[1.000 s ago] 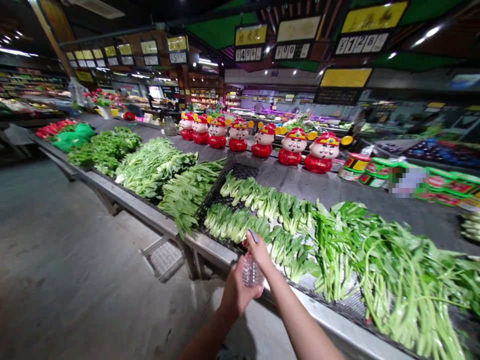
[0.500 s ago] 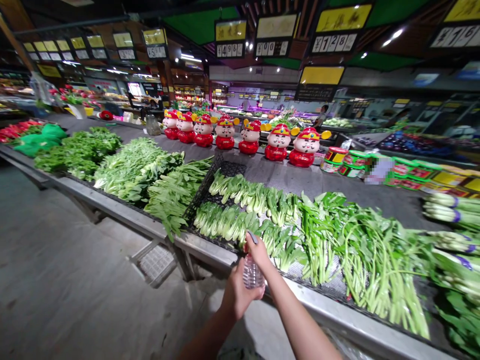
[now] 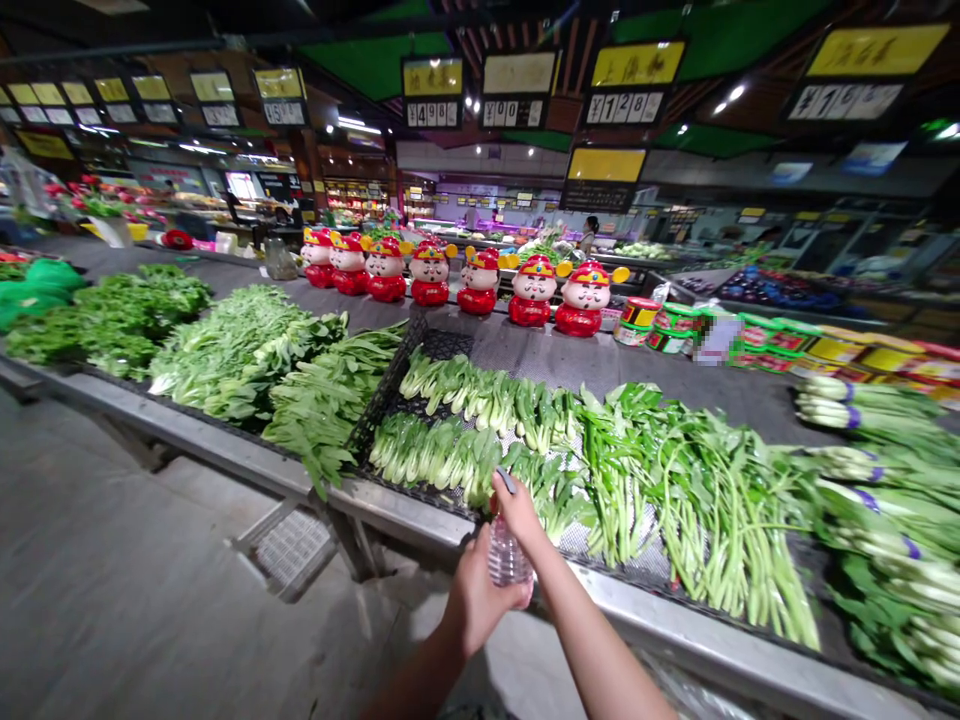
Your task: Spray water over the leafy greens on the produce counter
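A small clear, ribbed spray bottle [image 3: 508, 556] with a grey and red top is held low in the middle of the view, over the front rail of the produce stand. My left hand [image 3: 478, 590] wraps around the bottle's body from the left and below. Closed around the spray head is my right hand [image 3: 519, 512]; its fingers are partly hidden. Just beyond my hands, bok choy [image 3: 442, 455] lies in two rows in a black crate [image 3: 386, 400]. Water spinach [image 3: 720, 500], long-stemmed and leafy, spreads to the right of it.
Leafy greens [image 3: 225, 345] are heaped along the left. Bundled white-stemmed greens [image 3: 862, 465] with purple bands lie at right. Several red figurines [image 3: 431, 275] and stacked tubs [image 3: 675, 325] line the back. A metal rail [image 3: 622, 600] edges the stand. Below it sits a grey crate [image 3: 289, 545].
The view has turned slightly to the right, so the stand and signs sit further left in the picture. Both hands keep the same hold on the spray bottle.
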A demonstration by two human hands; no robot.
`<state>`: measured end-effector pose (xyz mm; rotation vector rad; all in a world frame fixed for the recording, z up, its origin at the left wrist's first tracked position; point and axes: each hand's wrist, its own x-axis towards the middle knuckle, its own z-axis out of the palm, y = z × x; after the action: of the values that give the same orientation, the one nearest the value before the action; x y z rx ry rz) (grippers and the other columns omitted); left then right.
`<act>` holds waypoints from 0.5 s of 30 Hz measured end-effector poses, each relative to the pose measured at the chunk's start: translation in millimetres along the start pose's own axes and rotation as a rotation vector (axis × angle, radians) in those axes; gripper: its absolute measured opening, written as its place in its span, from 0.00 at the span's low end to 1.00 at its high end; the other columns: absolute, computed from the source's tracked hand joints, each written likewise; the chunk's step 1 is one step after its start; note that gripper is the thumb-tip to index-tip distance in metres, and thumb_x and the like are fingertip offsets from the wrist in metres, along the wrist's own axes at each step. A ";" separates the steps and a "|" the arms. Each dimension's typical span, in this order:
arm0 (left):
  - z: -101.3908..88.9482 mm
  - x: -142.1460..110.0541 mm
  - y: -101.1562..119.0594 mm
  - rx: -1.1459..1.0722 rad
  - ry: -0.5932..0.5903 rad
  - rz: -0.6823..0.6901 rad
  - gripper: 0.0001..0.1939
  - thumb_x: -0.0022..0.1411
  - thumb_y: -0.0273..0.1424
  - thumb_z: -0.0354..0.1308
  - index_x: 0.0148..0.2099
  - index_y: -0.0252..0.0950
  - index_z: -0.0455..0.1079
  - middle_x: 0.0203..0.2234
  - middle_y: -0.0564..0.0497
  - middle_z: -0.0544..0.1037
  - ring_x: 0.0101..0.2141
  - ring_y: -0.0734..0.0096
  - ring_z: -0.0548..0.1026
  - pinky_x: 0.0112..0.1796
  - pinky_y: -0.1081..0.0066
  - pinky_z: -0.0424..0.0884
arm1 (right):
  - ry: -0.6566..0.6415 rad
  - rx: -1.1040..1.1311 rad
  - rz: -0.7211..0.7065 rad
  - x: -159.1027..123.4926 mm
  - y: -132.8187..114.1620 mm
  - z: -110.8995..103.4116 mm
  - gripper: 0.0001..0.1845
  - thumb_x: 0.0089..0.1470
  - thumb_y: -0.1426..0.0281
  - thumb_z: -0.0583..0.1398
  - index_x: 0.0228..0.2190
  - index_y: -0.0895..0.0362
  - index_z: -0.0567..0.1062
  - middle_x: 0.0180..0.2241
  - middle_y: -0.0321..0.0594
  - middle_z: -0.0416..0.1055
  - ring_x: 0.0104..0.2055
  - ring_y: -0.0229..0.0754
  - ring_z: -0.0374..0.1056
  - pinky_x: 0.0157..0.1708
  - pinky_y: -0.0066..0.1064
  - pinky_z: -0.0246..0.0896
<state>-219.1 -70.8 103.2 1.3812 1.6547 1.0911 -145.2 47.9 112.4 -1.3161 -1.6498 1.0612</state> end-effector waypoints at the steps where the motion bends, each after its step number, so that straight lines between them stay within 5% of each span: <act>1: 1.7 -0.2 -0.6 -0.003 -0.005 -0.001 0.38 0.36 0.30 0.68 0.53 0.38 0.61 0.39 0.49 0.74 0.39 0.62 0.73 0.40 0.69 0.70 | 0.004 0.007 0.011 -0.9 2.2 -1.3 0.26 0.53 0.47 0.48 0.17 0.53 0.63 0.15 0.35 0.64 0.19 0.42 0.62 0.25 0.33 0.57; 9: 10.5 6.3 2.6 0.013 -0.030 0.035 0.42 0.37 0.30 0.68 0.56 0.37 0.58 0.44 0.45 0.72 0.44 0.58 0.71 0.45 0.68 0.67 | 0.094 0.019 -0.027 -4.8 -2.9 -18.4 0.27 0.52 0.46 0.49 0.22 0.55 0.69 0.24 0.40 0.72 0.27 0.44 0.67 0.30 0.33 0.59; 15: 15.4 0.6 13.8 0.027 -0.100 -0.012 0.43 0.36 0.31 0.68 0.56 0.36 0.57 0.45 0.45 0.71 0.46 0.56 0.69 0.47 0.68 0.65 | 0.071 0.042 0.024 -9.0 6.1 -27.6 0.28 0.51 0.45 0.49 0.18 0.54 0.67 0.17 0.38 0.67 0.20 0.42 0.63 0.24 0.32 0.57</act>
<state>-200.0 -66.8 109.8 1.4180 1.6093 0.9795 -116.0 43.9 116.3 -1.3342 -1.5552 1.0450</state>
